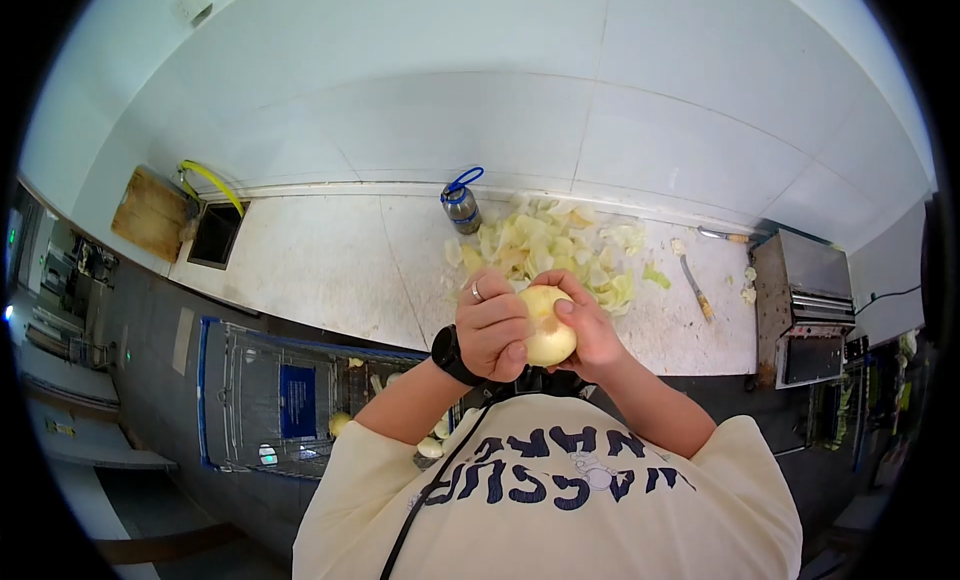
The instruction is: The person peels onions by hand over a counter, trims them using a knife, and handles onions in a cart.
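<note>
A pale yellow, round onion (548,330) is held between my two hands in front of my chest. My left hand (493,326), with a ring and a black watch at the wrist, presses its curled fingers against the onion's left side. Around the right side wrap the fingers of my right hand (583,325), its thumb on the front. Just beyond the hands lies a heap of pale green and yellow peeled layers (545,242) on the white counter (320,260).
A bottle with a blue loop (461,208) stands left of the heap. Two knives (697,288) (724,236) lie to the right, near a metal machine (800,300). A sink (215,235) with a yellow hose is at far left. Below the counter stands a cart (270,390) holding onions.
</note>
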The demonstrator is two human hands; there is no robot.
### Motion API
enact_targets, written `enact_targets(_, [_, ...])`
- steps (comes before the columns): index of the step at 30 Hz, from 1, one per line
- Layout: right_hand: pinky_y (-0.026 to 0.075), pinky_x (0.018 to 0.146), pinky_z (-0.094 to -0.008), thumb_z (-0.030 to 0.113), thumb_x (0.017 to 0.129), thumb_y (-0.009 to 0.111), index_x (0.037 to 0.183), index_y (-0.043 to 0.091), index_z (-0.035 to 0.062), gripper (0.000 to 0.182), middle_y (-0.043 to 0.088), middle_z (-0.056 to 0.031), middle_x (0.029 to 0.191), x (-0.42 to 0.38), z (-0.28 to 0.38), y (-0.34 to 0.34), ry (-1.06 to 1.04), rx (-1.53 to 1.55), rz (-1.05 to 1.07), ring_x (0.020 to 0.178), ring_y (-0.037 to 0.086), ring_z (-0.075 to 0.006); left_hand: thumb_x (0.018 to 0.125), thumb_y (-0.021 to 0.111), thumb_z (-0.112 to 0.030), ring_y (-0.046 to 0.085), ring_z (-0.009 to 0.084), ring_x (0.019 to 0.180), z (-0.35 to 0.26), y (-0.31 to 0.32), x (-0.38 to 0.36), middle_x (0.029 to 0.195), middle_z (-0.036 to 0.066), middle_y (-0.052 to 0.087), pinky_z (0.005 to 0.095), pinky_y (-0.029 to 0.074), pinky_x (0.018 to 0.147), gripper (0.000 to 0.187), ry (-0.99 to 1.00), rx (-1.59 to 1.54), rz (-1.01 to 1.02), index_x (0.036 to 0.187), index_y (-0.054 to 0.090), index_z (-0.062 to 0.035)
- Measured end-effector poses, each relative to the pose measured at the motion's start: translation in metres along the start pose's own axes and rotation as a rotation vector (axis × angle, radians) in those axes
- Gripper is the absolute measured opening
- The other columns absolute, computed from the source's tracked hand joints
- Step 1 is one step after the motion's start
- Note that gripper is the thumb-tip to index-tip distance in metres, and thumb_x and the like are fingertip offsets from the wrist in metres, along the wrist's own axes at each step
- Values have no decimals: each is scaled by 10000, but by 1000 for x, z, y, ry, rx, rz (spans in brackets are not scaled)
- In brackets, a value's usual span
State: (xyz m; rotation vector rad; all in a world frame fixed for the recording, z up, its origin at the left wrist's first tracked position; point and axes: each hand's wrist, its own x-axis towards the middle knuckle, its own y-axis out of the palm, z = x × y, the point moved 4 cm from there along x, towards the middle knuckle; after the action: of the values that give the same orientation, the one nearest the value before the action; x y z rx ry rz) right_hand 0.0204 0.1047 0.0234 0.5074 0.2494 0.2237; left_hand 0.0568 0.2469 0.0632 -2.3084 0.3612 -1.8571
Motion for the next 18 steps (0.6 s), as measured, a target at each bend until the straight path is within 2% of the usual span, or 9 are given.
enact_targets(2, [454, 385, -242, 540, 881, 561, 1250, 438, 125, 568, 599, -61, 961, 2, -1, -1, 3, 42, -27, 575, 605, -149, 852, 536, -240, 474, 250, 619, 2, -2, -4, 693, 45, 539, 377, 380, 565, 278, 21, -2, 5, 622, 512, -86])
enact_targets(5, [462, 414, -246, 458, 926, 517, 1277, 407, 157, 476, 592, -49, 1005, 4, -1, 1, 22, 134, -16, 643, 616, -142, 906, 518, -261, 484, 257, 634, 7, 1, -6, 711, 54, 545, 374, 393, 589, 315, -43, -23, -135, 647, 516, -83])
enact_targets(8, [464, 433, -254, 482, 936, 514, 1280, 400, 154, 490, 589, -56, 1028, 8, 2, 2, -59, 135, 31, 675, 626, -161, 958, 490, -288, 517, 260, 675, 15, -2, -7, 769, 64, 576, 372, 419, 629, 331, -238, -36, -315, 712, 557, -77])
enact_targets(11, [475, 470, -268, 511, 939, 516, 1292, 400, 138, 527, 579, -69, 1064, 9, 6, 3, -91, 194, 81, 727, 630, -177, 1013, 436, -326, 517, 253, 741, 18, 0, -7, 820, 73, 579, 373, 407, 645, 341, -224, -32, -318, 826, 561, -70])
enact_targets(14, [484, 504, -283, 518, 938, 519, 1308, 402, 121, 555, 568, -80, 1098, 13, 4, 0, -114, 171, 93, 768, 627, -183, 956, 541, -289, 535, 259, 710, 12, 0, -2, 827, 69, 597, 370, 434, 655, 273, -111, 42, -212, 797, 607, -77])
enact_targets(17, [485, 515, -286, 532, 934, 516, 1318, 407, 110, 580, 560, -84, 1110, 11, 5, 1, -86, 165, 65, 780, 624, -182, 943, 570, -294, 518, 254, 691, 13, -1, -2, 808, 62, 582, 375, 429, 651, 263, -81, 66, -199, 793, 600, -81])
enact_targets(18, [473, 482, -289, 530, 930, 503, 1317, 415, 114, 574, 568, -82, 1082, 12, 5, 2, -78, 155, 42, 747, 624, -186, 937, 573, -289, 514, 255, 688, 14, -1, -2, 803, 62, 578, 376, 425, 647, 258, -75, 53, -188, 786, 593, -81])
